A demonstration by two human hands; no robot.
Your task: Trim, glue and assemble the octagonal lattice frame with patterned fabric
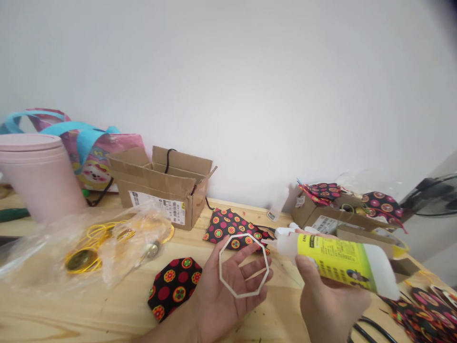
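My left hand [228,290] lies palm up with its fingers spread, and a white octagonal frame [243,265] rests on the fingers. My right hand [326,297] grips a white glue bottle with a yellow label [339,264], held sideways. The bottle's nozzle points left and nearly touches the frame's right edge. Just left of my left hand lies a black fabric piece with red and orange circles [174,286], flat on the wooden table [107,309]. More of the same patterned fabric [232,224] lies behind the frame.
A clear plastic bag holding yellow rings and gold discs [107,243] lies at the left. Behind it stand a pink container [39,174], a colourful tote bag [89,152] and an open cardboard box [164,186]. Another box with fabric pieces [342,209] sits at the right.
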